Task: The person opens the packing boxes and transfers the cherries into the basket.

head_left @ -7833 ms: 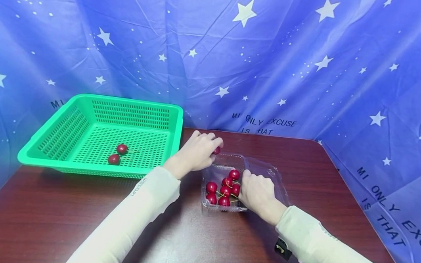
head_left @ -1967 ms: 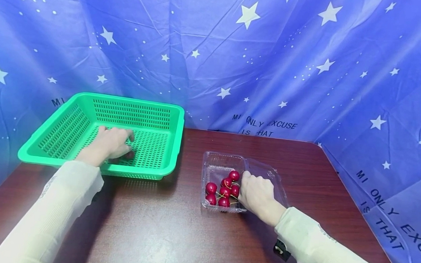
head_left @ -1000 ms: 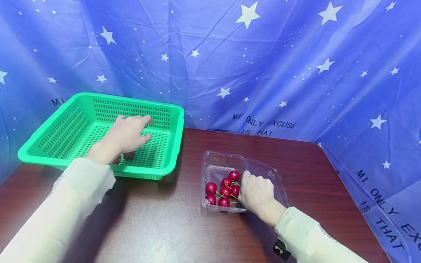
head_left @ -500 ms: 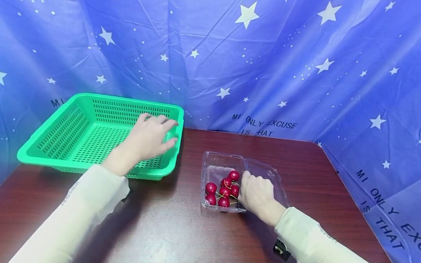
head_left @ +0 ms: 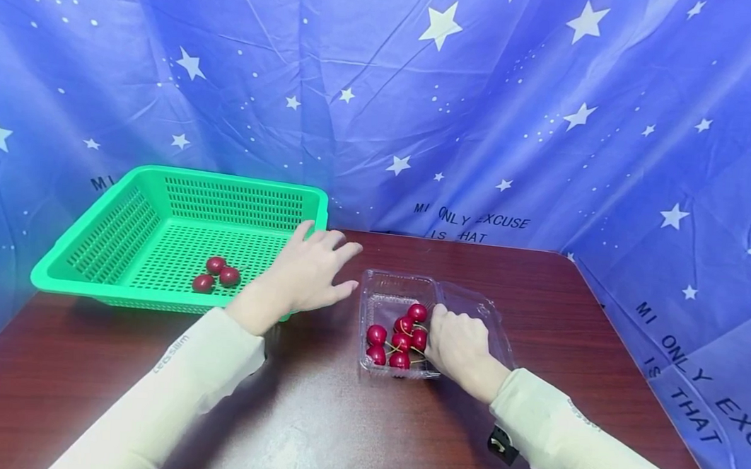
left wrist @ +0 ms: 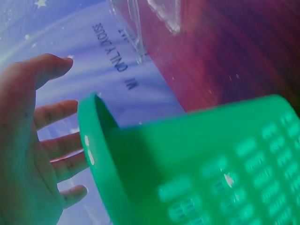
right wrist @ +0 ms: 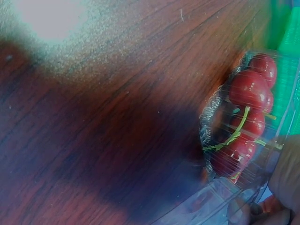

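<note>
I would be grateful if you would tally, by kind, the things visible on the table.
Green basket: 1
Clear plastic box: 1
Red cherries: 10 visible (3 in the basket, 7 in the box)
Total: 12

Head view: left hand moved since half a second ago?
Yes, rightward: against the unmoved green basket, the left hand has gone from over the inside to across the right rim, nearer the clear container.

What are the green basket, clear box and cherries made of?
Green basket: likely molded plastic, semi-gloss; slotted walls, rim highlights.
Clear box: probably thin plastic, glossy; see-through, with ridged edges.
Cherries: smooth, glossy red, sharp highlights; real fruit or plastic imitation, can't tell.
</note>
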`<state>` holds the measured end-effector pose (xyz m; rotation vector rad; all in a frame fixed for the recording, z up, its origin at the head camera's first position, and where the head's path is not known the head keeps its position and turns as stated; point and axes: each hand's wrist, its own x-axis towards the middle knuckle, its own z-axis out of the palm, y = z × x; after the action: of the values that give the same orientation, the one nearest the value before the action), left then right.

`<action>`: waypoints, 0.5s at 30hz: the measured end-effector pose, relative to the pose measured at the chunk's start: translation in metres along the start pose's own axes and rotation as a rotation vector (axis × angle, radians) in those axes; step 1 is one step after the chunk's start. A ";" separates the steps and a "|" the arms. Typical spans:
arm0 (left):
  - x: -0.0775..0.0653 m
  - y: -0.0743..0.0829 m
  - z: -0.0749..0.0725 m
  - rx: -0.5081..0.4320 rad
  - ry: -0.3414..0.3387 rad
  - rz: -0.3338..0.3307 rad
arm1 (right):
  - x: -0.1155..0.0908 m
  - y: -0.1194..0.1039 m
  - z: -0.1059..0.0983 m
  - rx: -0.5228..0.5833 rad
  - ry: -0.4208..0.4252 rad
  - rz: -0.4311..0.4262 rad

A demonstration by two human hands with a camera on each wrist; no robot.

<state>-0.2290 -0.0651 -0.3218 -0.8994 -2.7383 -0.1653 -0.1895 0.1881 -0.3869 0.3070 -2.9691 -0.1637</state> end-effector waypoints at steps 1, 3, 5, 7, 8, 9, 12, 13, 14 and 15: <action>0.002 0.003 0.002 0.007 0.002 0.005 | 0.000 0.000 0.000 0.000 -0.002 0.002; 0.007 0.010 0.006 0.025 -0.009 0.010 | 0.000 0.001 0.000 0.002 -0.005 0.006; 0.012 0.017 0.010 0.035 -0.033 0.013 | 0.000 0.001 0.000 0.006 -0.015 0.013; 0.016 0.023 0.016 0.052 -0.050 0.022 | 0.000 0.001 -0.001 0.013 -0.021 0.018; 0.018 0.026 0.018 0.059 -0.058 0.027 | 0.000 0.001 -0.001 0.014 -0.022 0.019; 0.019 0.029 0.020 0.064 -0.064 0.031 | 0.000 0.001 -0.001 0.016 -0.024 0.020; 0.022 0.037 0.027 0.075 -0.066 0.045 | 0.000 0.000 -0.001 0.014 -0.021 0.019; 0.022 0.039 0.030 0.074 -0.067 0.048 | 0.000 0.000 0.000 0.013 -0.019 0.016; 0.023 0.042 0.032 0.070 -0.071 0.051 | 0.001 0.000 0.000 0.011 -0.018 0.015; 0.024 0.044 0.034 0.065 -0.075 0.054 | 0.001 0.000 0.000 0.009 -0.016 0.014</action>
<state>-0.2280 -0.0100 -0.3467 -0.9791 -2.7668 -0.0336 -0.1899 0.1876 -0.3865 0.2880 -2.9878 -0.1518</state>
